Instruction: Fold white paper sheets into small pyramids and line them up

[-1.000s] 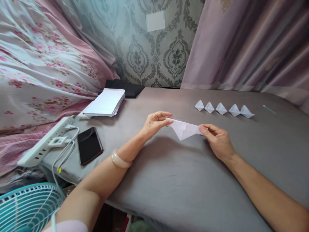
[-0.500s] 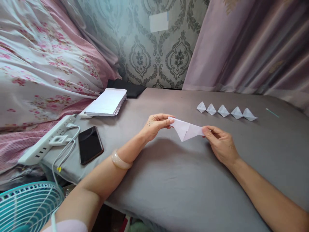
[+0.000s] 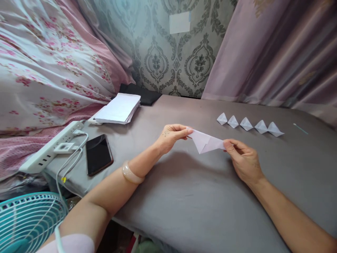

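Note:
A folded white paper, triangular with its tip pointing down, is stretched between my hands above the grey-covered table. My left hand pinches its left corner between thumb and fingers. The right corner is in the grip of my right hand, thumb on top. A small slit or overlapping flap shows near the paper's middle. Beyond my right hand stand several small folded paper boats in a slanting row.
A stack of white paper lies at the back left by a black folded item. Nearer are a phone, a power strip with cables, and a teal fan. A cotton swab lies far right.
The view has shifted slightly, so things sit a little further right in the picture. Both hands keep hold of the folded paper, which looks almost the same.

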The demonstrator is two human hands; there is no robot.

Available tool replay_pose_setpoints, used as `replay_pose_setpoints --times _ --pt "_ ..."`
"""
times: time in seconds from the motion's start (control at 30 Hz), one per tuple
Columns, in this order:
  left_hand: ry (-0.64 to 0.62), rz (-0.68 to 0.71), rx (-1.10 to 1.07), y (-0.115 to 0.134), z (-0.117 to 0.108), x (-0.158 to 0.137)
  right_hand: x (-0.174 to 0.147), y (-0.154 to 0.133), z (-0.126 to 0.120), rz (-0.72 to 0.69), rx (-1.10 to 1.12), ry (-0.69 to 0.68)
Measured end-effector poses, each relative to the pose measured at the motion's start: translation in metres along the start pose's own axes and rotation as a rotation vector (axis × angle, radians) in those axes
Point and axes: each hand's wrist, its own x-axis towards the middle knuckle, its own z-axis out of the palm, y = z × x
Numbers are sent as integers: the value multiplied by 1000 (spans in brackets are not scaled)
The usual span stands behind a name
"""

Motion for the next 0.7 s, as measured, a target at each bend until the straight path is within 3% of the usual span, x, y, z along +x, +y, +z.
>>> replay_pose_setpoints --times 0.7 --pt "-9 30 64 2 -5 2 -2 -4 0 9 30 -70"
